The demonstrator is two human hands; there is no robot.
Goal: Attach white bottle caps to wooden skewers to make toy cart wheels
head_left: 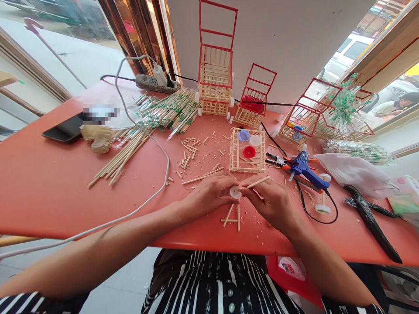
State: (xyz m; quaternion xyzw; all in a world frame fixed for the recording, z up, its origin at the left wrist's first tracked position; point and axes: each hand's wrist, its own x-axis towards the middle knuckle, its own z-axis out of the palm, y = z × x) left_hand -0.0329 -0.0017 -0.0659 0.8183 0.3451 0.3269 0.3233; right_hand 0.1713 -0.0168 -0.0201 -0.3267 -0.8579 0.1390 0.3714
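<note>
Near the front of the orange table, my left hand (212, 191) grips a white bottle cap (235, 192) between thumb and fingers. Close beside it, my right hand (270, 201) pinches a short wooden stick (258, 182), its fingertips at the cap's edge. I cannot tell whether the stick touches the cap. Below both hands lie several cut sticks (238, 220). Just beyond them stands a small stick-built crate (231, 152) with a blue cap (243, 135), a white cap (255, 140) and a red cap (249, 151) in it.
A blue glue gun (304, 168) and pliers (276, 159) lie right, near a white-wheeled axle (323, 208) and black cutters (373, 222). Stick carts (216, 65) line the wall. Bundled chopsticks (176, 109), a phone (65, 128) and a white cable (166, 168) lie left.
</note>
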